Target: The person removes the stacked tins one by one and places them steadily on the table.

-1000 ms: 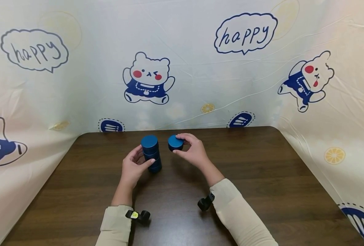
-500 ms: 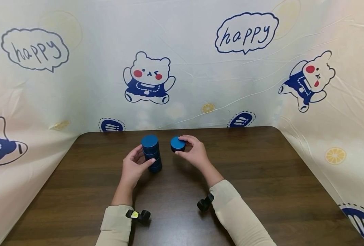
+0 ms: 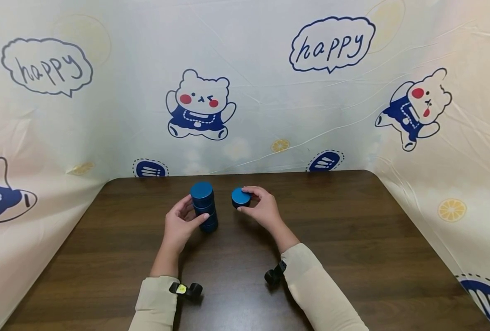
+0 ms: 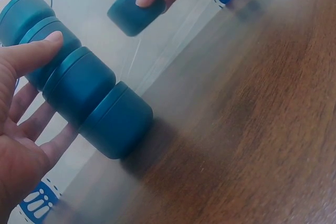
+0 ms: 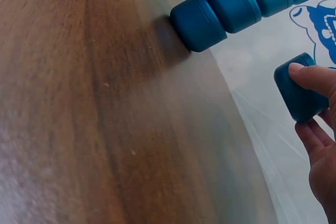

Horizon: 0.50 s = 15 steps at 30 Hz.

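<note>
Both hands show in the head view: the left hand (image 3: 181, 224) steadies a stack of round dark-blue plastic jars (image 3: 204, 207) on the dark wood-grain table (image 3: 352, 239), fingers curled against its side, while the right hand (image 3: 261, 208) pinches one loose round blue jar (image 3: 241, 197) just beside the stack — seemingly mid-transfer. A cartoon-bear "happy" cloth (image 3: 245, 92) walls the table.

The left-wrist view shows four stacked jars, thumb on one.

From the right wrist, thumb and fingers clamp the loose jar; setting it down calls for a level, gentle lowering.

Cream long sleeves (image 3: 156, 303), bare hands (image 3: 179, 225) (small black cameras (image 3: 186, 290) at wrists).
</note>
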### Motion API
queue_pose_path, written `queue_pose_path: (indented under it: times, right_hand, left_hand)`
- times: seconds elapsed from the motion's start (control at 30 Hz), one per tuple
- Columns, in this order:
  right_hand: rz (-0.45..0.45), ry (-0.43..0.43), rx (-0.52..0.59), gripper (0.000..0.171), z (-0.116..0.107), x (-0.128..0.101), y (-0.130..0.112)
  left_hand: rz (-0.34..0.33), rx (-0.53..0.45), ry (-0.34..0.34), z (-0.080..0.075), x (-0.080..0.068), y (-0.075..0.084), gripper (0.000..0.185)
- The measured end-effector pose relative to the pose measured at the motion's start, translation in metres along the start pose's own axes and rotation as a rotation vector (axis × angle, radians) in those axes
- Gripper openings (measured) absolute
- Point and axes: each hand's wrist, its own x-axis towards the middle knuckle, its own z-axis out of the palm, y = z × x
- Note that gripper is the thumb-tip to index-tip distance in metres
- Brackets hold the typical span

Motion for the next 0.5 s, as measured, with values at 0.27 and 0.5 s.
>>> queue_pose_path:
  times: [0.27, 0.5]
  right_hand:
    - [0.066, -0.009, -0.016, 0.050, 0.003, -0.003, 0.007]
    - [0.101, -0.025, -0.052, 0.048, 0.007, -0.004, 0.012]
  left_hand:
    - [-0.002, -0.004, 0.000, 0.000, 0.000, -0.001, 0.076]
    - [0.002, -0.003, 0.001, 0.000, 0.000, -0.001, 0.076]
